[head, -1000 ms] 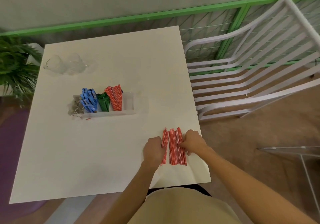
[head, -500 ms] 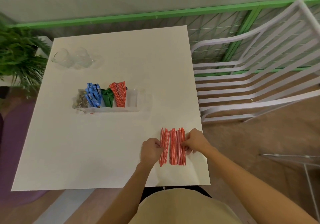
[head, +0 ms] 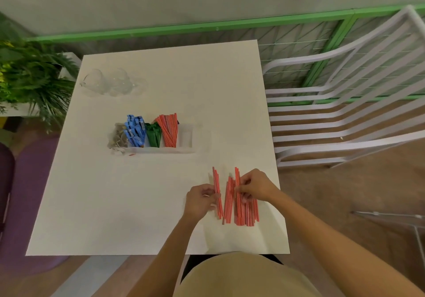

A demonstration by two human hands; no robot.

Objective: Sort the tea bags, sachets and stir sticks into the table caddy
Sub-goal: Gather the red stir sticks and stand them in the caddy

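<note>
The white square surface (head: 96,204) carries the clear table caddy (head: 151,150) a little toward 9 o'clock from its middle, set crosswise to the person. Inside the caddy, reading from 9 o'clock to 3 o'clock, stand greyish tea bags (head: 117,136), blue sachets (head: 135,131), green sachets (head: 153,133) and a fanned bunch of red-and-white stir sticks (head: 169,130), each lot in its own compartment and leaning toward 12 o'clock.

Near the surface's 5 o'clock corner lie the loose stir sticks (head: 245,211), roughly parallel and pointing toward 12 o'clock, split into a thin bunch, a middle bunch and a wider bunch. The left hand (head: 200,199) sits at 9 o'clock of them, its grip pinched on the thin bunch, which tilts slightly away from the rest. The right hand (head: 255,186) sits at 3 o'clock of them, over the wider bunch, its grip curled down and closed on several sticks at their middle. The two hands are near each other but do not touch.

At the surface's 11 o'clock corner stand clear glasses (head: 110,84), close together. Off the surface, a green plant (head: 27,78) is at 9 o'clock, a white slatted chair (head: 345,113) at 3 o'clock, and a green railing (head: 184,30) runs along 12 o'clock.
</note>
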